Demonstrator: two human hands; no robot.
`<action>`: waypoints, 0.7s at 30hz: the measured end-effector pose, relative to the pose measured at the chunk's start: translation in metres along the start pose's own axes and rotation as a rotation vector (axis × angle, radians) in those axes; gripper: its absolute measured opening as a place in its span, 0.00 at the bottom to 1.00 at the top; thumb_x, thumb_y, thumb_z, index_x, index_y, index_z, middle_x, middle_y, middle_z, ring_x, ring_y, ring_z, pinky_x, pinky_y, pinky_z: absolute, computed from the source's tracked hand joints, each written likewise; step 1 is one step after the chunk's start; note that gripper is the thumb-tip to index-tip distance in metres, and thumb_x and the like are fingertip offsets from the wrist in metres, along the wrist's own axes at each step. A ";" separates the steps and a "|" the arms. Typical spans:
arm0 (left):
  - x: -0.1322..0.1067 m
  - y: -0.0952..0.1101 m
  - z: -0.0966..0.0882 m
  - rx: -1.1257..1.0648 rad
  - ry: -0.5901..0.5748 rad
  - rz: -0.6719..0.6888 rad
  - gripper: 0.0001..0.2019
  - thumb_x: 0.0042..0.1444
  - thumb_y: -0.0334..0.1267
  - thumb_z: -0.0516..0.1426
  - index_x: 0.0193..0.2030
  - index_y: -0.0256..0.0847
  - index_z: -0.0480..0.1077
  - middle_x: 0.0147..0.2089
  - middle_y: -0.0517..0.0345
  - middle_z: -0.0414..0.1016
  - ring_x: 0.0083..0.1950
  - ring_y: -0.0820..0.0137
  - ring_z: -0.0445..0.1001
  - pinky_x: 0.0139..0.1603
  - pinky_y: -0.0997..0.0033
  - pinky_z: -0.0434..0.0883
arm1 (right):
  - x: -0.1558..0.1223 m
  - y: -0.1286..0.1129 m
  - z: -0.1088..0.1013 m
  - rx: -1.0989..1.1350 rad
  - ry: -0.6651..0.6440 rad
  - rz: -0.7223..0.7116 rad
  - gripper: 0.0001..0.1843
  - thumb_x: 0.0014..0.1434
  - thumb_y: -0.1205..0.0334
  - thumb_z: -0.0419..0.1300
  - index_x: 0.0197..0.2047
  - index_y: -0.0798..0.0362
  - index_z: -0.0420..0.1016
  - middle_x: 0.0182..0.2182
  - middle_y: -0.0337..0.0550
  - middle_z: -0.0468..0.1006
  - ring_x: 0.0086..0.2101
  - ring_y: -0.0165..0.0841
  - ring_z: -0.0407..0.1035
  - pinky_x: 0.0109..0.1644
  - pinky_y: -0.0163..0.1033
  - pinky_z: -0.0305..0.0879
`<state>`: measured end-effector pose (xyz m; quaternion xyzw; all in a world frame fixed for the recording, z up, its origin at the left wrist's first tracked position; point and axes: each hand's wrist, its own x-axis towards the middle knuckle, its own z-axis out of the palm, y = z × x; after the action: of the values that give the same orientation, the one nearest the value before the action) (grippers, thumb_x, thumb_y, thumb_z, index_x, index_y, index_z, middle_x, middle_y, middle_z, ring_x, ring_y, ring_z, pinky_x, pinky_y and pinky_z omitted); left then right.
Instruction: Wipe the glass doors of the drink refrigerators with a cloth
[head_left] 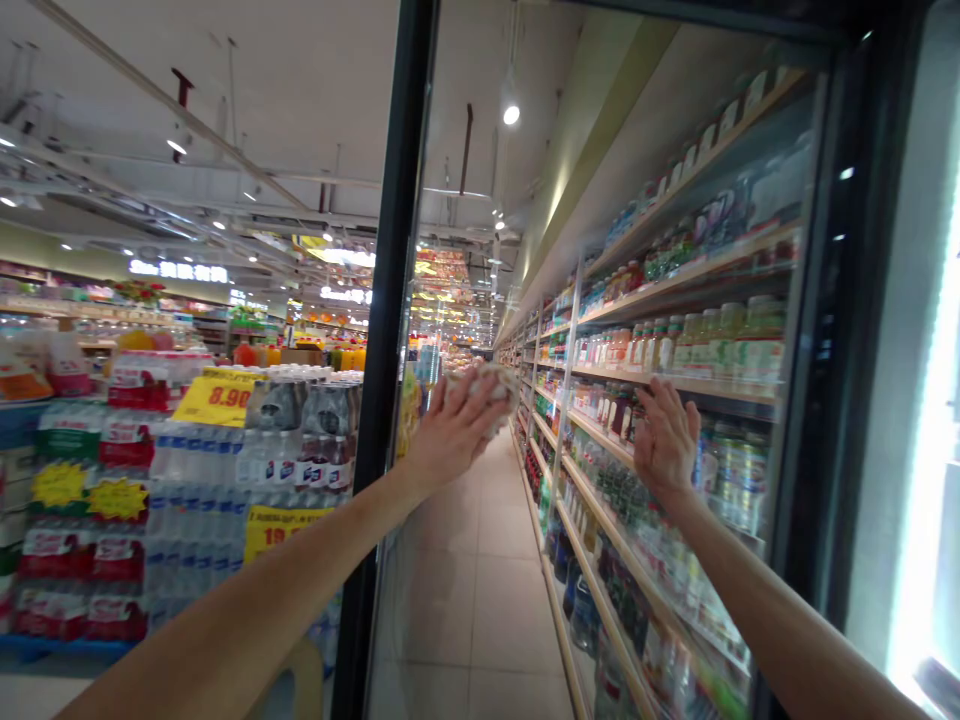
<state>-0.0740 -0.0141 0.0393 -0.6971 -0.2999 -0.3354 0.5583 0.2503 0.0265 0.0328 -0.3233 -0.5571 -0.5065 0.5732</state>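
A tall glass door (480, 590) with a black frame (386, 270) stands in front of me. My left hand (465, 415) lies over a crumpled whitish cloth (504, 385), pressing it toward the pane near mid-height. The fingers cover most of the cloth, and its edges show above and to the right. My right hand (666, 437) is raised at the right of the pane, fingers apart and bent a little, with nothing in it. Whether its fingertips touch the glass I cannot tell.
Seen in the pane are long shelves (675, 385) of bottles and a tiled aisle floor (510, 600). Left of the door frame are stacked packs of bottled drinks (191, 500) with yellow price signs (217, 397). A bright light strip (926, 480) runs along the far right.
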 end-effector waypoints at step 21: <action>0.088 0.046 0.013 -0.117 -0.029 0.252 0.22 0.63 0.42 0.44 0.64 0.47 0.54 0.69 0.59 0.48 0.70 0.61 0.41 0.67 0.48 0.44 | 0.001 0.001 -0.001 0.006 0.001 -0.016 0.21 0.60 0.64 0.47 0.57 0.50 0.63 0.58 0.49 0.66 0.60 0.35 0.55 0.64 0.47 0.46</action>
<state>0.0168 -0.0064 0.0813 -0.7653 -0.1981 -0.2693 0.5501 0.2516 0.0260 0.0335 -0.3170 -0.5608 -0.5097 0.5703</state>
